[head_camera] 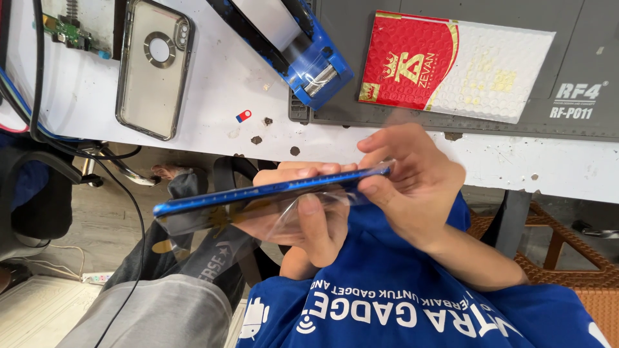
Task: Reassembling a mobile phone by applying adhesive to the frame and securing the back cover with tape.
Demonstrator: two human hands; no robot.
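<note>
Both hands are holding a slim blue smartphone point(271, 191) edge-on, near the white table point(219, 90) edge, over the lap. Which hand is which cannot be told for sure: the left hand point(309, 212) seems to be gripping it from below with a clear plastic film point(303, 209), the right hand point(412, 180) pinching its right end. A clear phone case point(153, 67) and red-and-white bubble mailer point(451, 64) are lying farther on the table.

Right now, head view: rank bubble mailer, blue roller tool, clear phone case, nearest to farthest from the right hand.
1. Red-and-white bubble mailer, on the mat just beyond the right hand holding the blue phone.
2. Blue roller tool, up-left.
3. Clear phone case, far left.
</note>
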